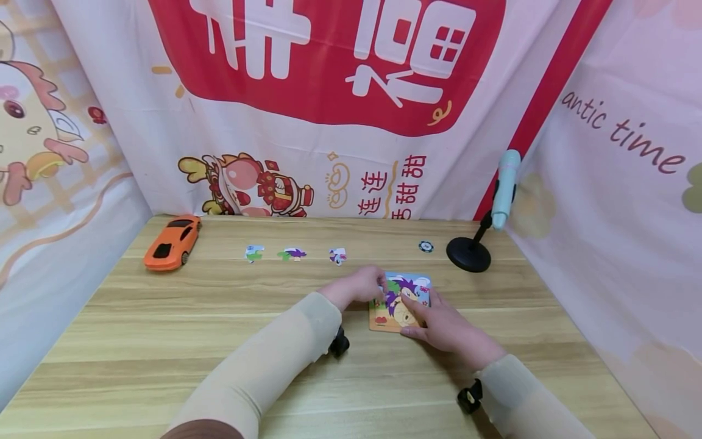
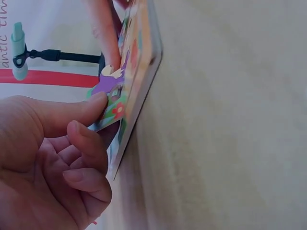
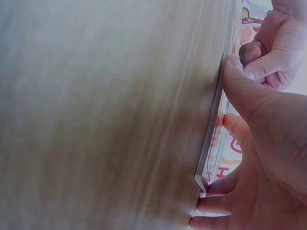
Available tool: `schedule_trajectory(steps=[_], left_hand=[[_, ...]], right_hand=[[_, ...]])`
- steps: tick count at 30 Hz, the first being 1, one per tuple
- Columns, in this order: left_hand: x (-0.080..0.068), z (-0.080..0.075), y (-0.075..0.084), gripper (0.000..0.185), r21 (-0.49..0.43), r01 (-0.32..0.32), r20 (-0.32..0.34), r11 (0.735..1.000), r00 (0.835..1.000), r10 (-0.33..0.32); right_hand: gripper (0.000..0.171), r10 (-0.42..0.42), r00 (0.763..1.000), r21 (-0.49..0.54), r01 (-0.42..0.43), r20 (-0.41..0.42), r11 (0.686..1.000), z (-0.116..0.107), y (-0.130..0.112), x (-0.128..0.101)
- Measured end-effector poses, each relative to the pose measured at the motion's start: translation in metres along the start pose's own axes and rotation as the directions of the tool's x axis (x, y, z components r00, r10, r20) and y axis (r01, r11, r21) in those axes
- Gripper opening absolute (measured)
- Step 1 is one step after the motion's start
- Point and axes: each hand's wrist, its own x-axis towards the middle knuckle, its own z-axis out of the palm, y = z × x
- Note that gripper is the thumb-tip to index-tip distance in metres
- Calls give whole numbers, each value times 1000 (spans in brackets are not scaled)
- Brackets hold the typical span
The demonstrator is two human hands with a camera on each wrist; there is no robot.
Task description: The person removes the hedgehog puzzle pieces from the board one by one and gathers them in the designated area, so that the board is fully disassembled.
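Note:
A square jigsaw puzzle board [image 1: 388, 326], with a purple hedgehog picture, lies on the table between both hands. My left hand [image 1: 364, 285] is at its left side. In the left wrist view, thumb and forefinger pinch a puzzle piece [image 2: 118, 111] with green and a red flower; it tilts up from the board's surface at the near corner. My right hand [image 1: 445, 323] holds the board from the right. Its thumb [image 3: 236, 79] lies along one edge, the forefinger [image 3: 235, 123] presses on the picture, and the other fingers reach the far edge.
Loose puzzle pieces lie in a row behind: a blue-green one [image 1: 254, 253], a green-purple one [image 1: 292, 253] and a purple-white one [image 1: 337, 255]. An orange toy car [image 1: 173, 244] stands at back left. A round chip [image 1: 426, 246] and a microphone stand [image 1: 469, 255] are at back right.

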Motion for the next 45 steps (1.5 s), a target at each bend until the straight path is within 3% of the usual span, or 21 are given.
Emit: schedule_trajectory(steps=[15, 19, 24, 28, 34, 39, 45], left_hand=[[0, -13, 10, 14, -24, 46, 117, 999, 992, -43], [-7, -18, 10, 12, -49, 23, 110, 999, 994, -17], [-22, -37, 1, 5, -83, -14, 60, 996, 998, 19], [-37, -63, -21, 10, -75, 3, -3, 997, 1000, -3], [-76, -107, -73, 16, -52, 101, -111, 994, 988, -106], [-113, -136, -115, 18, -64, 193, -178, 979, 963, -201], [-145, -157, -155, 14, -109, 321, -240, 941, 910, -339]], right_hand=[[77, 7, 1000, -5, -7, 6, 1000, 0, 0, 0], [76, 10, 1000, -2, -10, 12, 1000, -2, -2, -1], [76, 17, 1000, 2, -17, 17, 1000, -3, -5, -2], [75, 15, 1000, -6, -15, 20, 1000, -4, -6, -4], [75, 12, 1000, -13, -12, 10, 1000, -2, -5, -3], [77, 11, 1000, -17, -11, 2, 1000, 0, -3, -3], [77, 2, 1000, -22, -1, 3, 1000, 0, -4, -2]])
